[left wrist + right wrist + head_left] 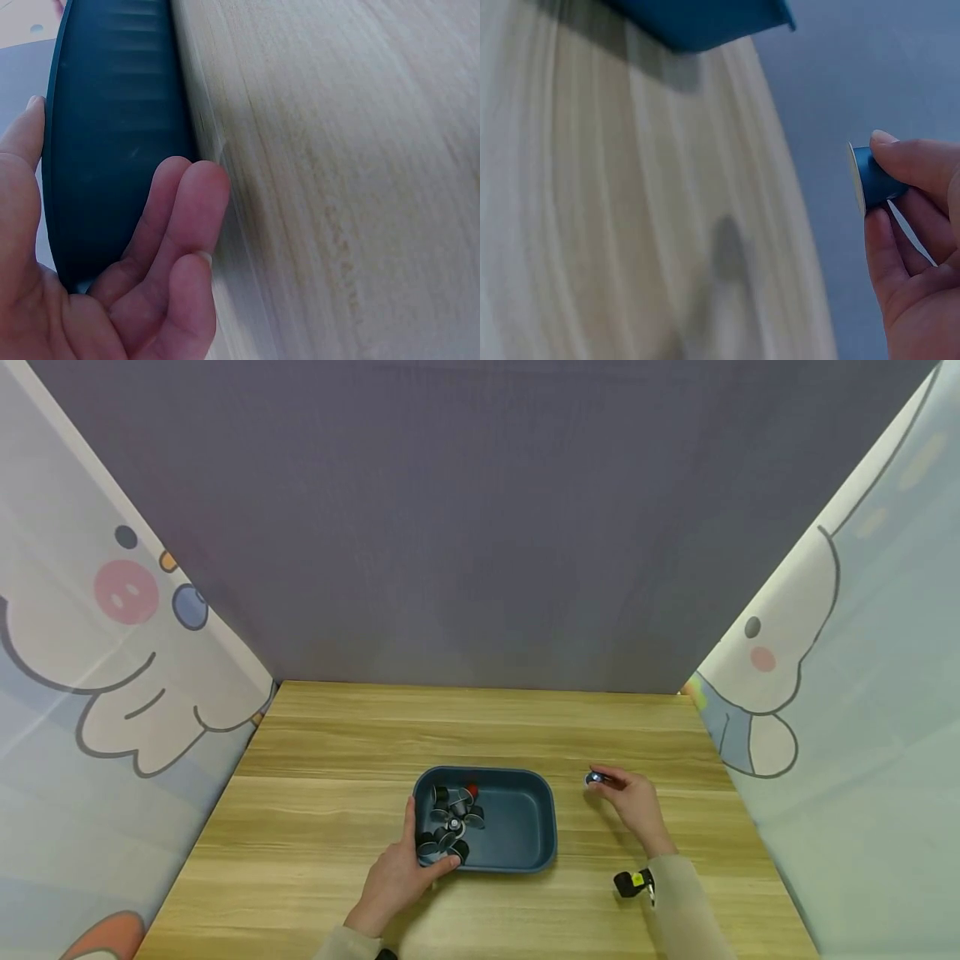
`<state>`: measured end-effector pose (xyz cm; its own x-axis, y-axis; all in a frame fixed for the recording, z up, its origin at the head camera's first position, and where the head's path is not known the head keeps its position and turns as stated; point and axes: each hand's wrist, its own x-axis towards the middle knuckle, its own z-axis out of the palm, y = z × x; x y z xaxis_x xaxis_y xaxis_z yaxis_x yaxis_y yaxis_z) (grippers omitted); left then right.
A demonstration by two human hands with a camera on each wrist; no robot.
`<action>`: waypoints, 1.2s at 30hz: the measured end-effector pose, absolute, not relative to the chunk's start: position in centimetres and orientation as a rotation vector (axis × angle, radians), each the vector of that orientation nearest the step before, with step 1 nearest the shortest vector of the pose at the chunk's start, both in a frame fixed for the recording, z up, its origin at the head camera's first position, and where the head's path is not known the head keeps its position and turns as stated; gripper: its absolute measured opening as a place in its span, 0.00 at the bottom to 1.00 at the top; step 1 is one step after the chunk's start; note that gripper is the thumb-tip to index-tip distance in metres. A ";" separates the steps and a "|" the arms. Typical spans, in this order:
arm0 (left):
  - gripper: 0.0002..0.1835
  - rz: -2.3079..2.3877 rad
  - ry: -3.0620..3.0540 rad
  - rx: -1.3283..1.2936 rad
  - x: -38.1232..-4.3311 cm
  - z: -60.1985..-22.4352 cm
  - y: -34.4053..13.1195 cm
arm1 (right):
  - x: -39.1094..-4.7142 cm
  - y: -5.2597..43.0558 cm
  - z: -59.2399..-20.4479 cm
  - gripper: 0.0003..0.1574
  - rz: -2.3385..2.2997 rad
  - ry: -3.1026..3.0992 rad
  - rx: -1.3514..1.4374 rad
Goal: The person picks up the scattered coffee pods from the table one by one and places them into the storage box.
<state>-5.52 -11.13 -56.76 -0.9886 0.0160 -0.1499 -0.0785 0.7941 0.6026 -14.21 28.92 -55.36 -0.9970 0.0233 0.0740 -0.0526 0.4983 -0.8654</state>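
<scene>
A dark blue-green plastic tray (517, 827) sits on the table. My left hand (397, 872) holds its near left corner, with the thumb over the near rim and a finger along the left side. In the left wrist view, other fingers (199, 202) curl beside the tray's outer wall (120, 142). Several dark coffee capsules (474, 817) and a red capsule (472, 790) lie in the tray's left half. To the right of the tray, my right hand (633, 802) pinches a blue coffee capsule (876, 178) between thumb and fingers, its pale rim facing the tray side.
The wood-grain table (337, 727) extends around the tray. A grey panel (480, 527) stands at the back, and cartoon-printed cloths (862, 760) hang at both sides. By the right sleeve is a small black wrist device (628, 884).
</scene>
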 end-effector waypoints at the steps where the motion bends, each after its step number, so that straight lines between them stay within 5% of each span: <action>1: 0.71 0.962 2.835 -0.050 -5.5 -56.7 -11.1 | -14.2 28.8 -55.1 0.22 1.548 -2.641 0.050; 36: 0.70 0.953 2.812 -0.054 -5.3 -56.0 -11.0 | -16.0 18.3 -51.7 0.18 1.596 -2.574 0.570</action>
<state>-5.34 -11.00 -56.04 -0.9846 0.0205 -0.1736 -0.0893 0.7947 0.6003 -15.96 18.35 -51.73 -0.9299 -0.2780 0.2410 -0.3395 0.3958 -0.8533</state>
